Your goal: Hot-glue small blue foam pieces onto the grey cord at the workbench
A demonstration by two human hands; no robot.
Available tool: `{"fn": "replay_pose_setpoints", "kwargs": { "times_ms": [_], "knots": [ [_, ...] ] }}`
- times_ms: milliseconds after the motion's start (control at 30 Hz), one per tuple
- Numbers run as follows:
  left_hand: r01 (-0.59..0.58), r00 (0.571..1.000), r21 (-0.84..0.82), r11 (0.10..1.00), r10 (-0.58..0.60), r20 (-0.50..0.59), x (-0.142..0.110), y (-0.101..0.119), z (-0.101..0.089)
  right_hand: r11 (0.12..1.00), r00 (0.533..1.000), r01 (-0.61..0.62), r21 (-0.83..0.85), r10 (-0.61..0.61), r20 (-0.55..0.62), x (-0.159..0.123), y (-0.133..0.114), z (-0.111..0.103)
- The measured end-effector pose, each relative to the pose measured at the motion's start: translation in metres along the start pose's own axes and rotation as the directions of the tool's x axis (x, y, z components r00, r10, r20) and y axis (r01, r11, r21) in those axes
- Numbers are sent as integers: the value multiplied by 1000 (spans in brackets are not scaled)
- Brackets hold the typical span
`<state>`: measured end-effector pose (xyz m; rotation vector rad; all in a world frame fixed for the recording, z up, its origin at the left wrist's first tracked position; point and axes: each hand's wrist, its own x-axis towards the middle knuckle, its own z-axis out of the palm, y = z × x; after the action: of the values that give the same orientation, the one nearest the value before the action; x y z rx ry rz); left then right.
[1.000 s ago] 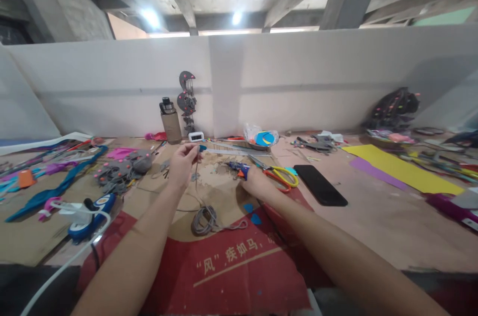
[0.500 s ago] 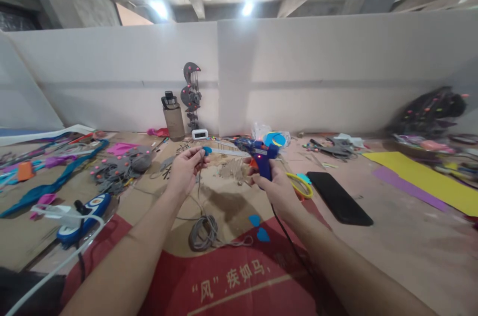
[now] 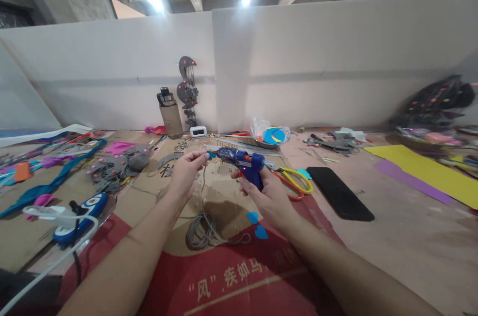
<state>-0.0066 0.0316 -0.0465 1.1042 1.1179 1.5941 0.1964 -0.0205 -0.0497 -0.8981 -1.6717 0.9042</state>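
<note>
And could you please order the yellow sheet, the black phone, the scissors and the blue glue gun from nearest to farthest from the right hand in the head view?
1. Blue glue gun: held in the right hand.
2. Scissors: just beyond the hand, handles toward its right.
3. Black phone: farther right, on the table.
4. Yellow sheet: far right.

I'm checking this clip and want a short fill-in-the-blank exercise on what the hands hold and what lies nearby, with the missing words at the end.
1. The right hand grips a ____, its nozzle pointing toward the left hand.
2. The left hand holds a small ____ piece.
3. The scissors have one orange handle and one ____ handle.
4. The phone lying to the right of the scissors is ____.

Missing words: glue gun; blue; yellow; black.
</note>
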Motion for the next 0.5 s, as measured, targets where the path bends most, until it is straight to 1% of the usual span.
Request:
{"fn": "replay_pose_setpoints", "kwargs": {
  "times_ms": [200,367,500],
  "knots": [
    [2,1000,40,999,-3,10,0,-5,0,991,1000,19,-133,-21,-16,-1,-1,0],
    [5,1000,-5,1000,-5,16,-3,-4,3,984,998,44,-172,-51,-40,0,-1,2],
    [3,1000,4,1000,-3,11,-4,-3,5,975,994,61,-212,-77,-71,0,-1,4]
  ]
}}
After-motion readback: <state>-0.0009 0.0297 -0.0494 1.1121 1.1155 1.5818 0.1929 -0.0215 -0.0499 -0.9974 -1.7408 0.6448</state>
